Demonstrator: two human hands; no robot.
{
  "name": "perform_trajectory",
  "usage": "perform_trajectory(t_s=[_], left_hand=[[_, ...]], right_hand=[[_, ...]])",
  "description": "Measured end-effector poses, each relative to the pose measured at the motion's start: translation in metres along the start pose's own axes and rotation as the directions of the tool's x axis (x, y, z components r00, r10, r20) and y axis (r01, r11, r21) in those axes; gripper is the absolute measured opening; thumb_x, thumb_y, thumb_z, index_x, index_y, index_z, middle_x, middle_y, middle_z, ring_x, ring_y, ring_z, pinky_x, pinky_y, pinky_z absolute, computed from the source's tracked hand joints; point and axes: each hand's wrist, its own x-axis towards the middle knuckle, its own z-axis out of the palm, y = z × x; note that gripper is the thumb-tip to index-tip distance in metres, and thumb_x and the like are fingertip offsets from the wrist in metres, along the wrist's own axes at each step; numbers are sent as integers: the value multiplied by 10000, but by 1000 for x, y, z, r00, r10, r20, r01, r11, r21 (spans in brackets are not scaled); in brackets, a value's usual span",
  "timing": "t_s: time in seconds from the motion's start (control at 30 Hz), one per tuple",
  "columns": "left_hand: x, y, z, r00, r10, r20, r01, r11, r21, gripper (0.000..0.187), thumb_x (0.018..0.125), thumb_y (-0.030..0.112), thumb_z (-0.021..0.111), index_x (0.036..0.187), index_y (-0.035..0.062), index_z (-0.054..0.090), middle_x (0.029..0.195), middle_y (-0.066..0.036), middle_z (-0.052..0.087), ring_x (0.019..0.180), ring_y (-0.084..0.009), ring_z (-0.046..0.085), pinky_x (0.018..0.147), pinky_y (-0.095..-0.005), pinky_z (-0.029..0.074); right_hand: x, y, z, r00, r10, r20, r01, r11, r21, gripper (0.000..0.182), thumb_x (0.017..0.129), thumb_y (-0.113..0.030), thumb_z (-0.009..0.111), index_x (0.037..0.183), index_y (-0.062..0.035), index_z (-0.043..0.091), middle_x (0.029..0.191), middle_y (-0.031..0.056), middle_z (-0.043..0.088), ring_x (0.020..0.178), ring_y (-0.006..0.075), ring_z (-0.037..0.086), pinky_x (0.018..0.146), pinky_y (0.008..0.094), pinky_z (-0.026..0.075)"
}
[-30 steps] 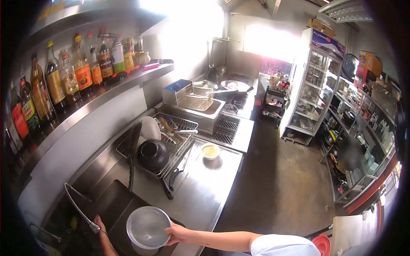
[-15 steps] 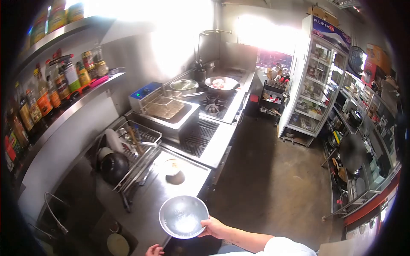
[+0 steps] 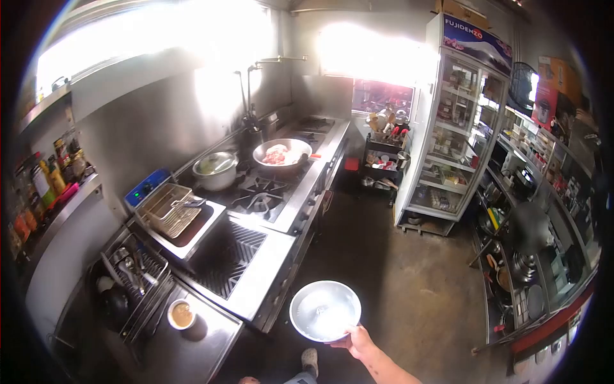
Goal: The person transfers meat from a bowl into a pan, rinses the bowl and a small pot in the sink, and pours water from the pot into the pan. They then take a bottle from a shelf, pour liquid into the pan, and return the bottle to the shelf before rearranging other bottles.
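My right hand (image 3: pixel 358 342) grips the near right rim of a shiny metal bowl (image 3: pixel 325 310), held out over the floor past the counter's end. Inside, the bowl looks bare apart from bright glare. Only a sliver of my left hand (image 3: pixel 249 381) shows at the bottom edge, so its fingers are hidden. Nearest to it, on the steel counter (image 3: pixel 192 355), stands a small white cup (image 3: pixel 181 314) with something brownish in it. On the stove, a wide pan (image 3: pixel 297 152) holds pinkish raw meat (image 3: pixel 276 154).
A lidded pot (image 3: pixel 215 171) stands on the stove, close to a fryer with a wire basket (image 3: pixel 167 211). Left of the cup is a dish rack (image 3: pixel 137 269) with utensils. Ahead are a glass-door fridge (image 3: pixel 451 128) and a black cart (image 3: pixel 384 160). Shelving (image 3: pixel 518 256) lines the right side.
My view has swung and moved forward toward the stove. The bowl has travelled right in view, from beside the counter to over the floor. My left hand has nearly left the frame.
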Motion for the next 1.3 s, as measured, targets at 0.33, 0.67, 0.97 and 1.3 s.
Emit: perform_trajectory(t_s=[0.33,0.67,0.97,1.3], left_hand=[[139,203,-88,990,-51,132,55,998,-28,350,785,363,560,1038,147,668,1060,-76,650,987,-247,613,851,-361,472],[213,453,-214,958,87,-273,-201,883,-425,296,823,260,566,1048,86,646,875,-82,685,723,-161,654,673,-291,508],[248,444,-117,872,-488,36,316,506,-803,165,746,196,535,737,138,689,718,-63,666,642,-198,649,599,-319,497],[230,479,-115,792,-574,209,373,182,-910,176,782,133,510,842,128,676,755,-46,658,611,-166,629,516,-303,481]], right_hand=[[155,-174,-71,995,-92,-40,92,996,-1,482,731,-90,436,1160,129,423,943,262,625,772,387,657,607,379,570],[351,-361,-82,988,-102,112,105,994,-26,462,741,-108,413,1151,104,431,912,250,626,698,346,665,560,361,573],[542,-495,-27,954,-83,287,166,945,-281,504,761,-141,431,1233,16,353,977,225,606,727,364,656,561,369,567],[736,-532,109,944,-95,317,210,912,-352,561,745,-95,439,1280,-57,277,1151,213,488,921,376,597,630,497,577]])
